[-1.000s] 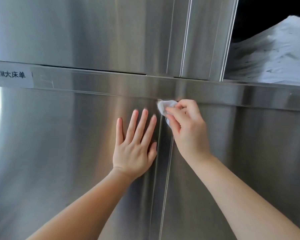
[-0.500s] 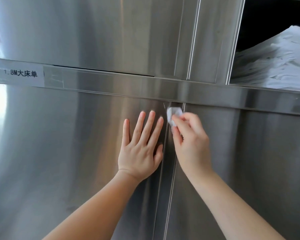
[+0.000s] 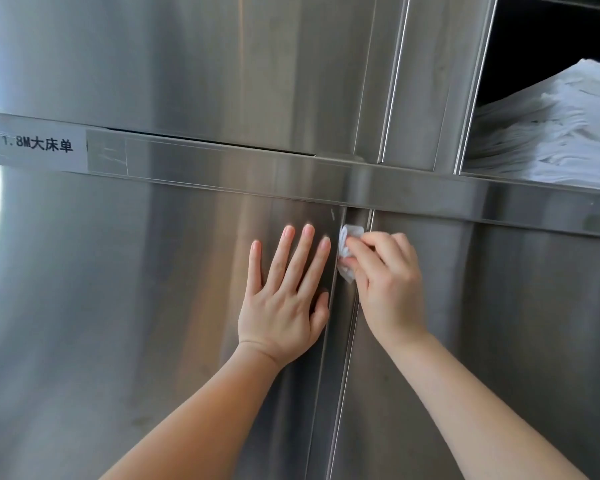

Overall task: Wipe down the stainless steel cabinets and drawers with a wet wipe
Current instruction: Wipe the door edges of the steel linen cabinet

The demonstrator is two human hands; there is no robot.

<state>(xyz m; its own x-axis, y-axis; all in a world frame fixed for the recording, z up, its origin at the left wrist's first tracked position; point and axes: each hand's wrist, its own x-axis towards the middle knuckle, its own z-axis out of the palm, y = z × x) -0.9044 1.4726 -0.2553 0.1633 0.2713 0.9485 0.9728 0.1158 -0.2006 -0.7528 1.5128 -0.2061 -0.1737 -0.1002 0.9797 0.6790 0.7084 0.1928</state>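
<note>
A stainless steel cabinet fills the view. Its lower left door (image 3: 136, 306) and lower right door (image 3: 499, 341) meet at a vertical seam. My left hand (image 3: 284, 296) lies flat with straight fingers against the left door, beside the seam. My right hand (image 3: 385, 282) pinches a small crumpled white wet wipe (image 3: 347, 252) and holds it against the seam, just below the horizontal steel rail (image 3: 257, 174).
A white label with printed text (image 3: 37, 145) is stuck on the rail at the left. The upper left door (image 3: 187, 64) stands slightly ajar. An open upper right compartment holds a stack of folded white linen (image 3: 548, 129).
My right hand with the wipe has slid down the seam from right under the rail. My left hand stays flat on the left door. The view has shifted slightly.
</note>
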